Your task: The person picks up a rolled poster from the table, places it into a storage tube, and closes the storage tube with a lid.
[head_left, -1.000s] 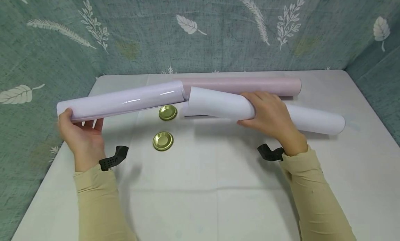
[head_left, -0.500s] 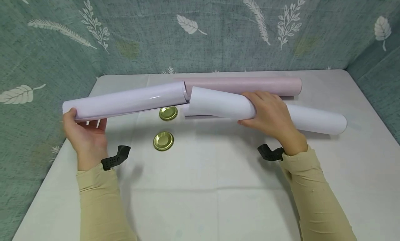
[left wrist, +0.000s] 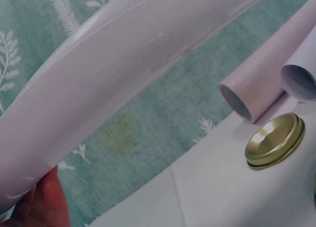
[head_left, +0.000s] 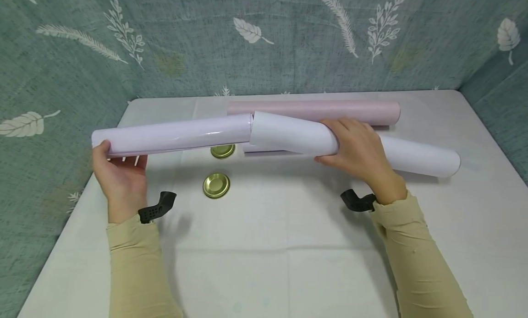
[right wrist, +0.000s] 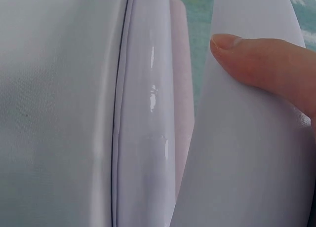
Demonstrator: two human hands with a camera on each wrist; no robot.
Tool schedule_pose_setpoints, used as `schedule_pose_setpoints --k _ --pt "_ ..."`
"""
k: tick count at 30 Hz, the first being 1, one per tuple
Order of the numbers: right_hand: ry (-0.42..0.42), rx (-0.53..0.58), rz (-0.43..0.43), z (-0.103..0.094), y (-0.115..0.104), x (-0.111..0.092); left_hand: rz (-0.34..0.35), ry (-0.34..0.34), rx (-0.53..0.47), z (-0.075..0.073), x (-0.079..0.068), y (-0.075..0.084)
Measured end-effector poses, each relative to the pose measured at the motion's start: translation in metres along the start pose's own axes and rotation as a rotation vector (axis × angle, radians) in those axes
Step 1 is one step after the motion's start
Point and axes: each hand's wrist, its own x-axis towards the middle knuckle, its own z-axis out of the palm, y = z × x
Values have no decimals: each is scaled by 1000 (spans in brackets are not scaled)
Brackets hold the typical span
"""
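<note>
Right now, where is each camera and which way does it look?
Head: on the head, looking forward and down at left hand, right hand, sleeves.
Left wrist: sits there, facing the lilac roll; part of left hand shows.
Right wrist: sits there, facing the white roll; part of right hand shows.
Head and left wrist share the pink roll.

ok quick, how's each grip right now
Left grip: closed, holding the glossy lilac roll.
Right grip: closed, holding the white roll.
</note>
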Motion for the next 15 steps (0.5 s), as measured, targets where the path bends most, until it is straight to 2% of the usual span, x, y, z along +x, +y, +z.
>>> schedule_pose_setpoints --k 4,8,15 --pt "-4 3 -7 0 0 0 -15 -35 -1 -1 0 -2" --pt "-20 15 -7 1 -1 0 -22 -35 -18 -3 1 -1" --pt "-26 28 -29 1 -4 0 -72 -73 -120 -4 4 -2"
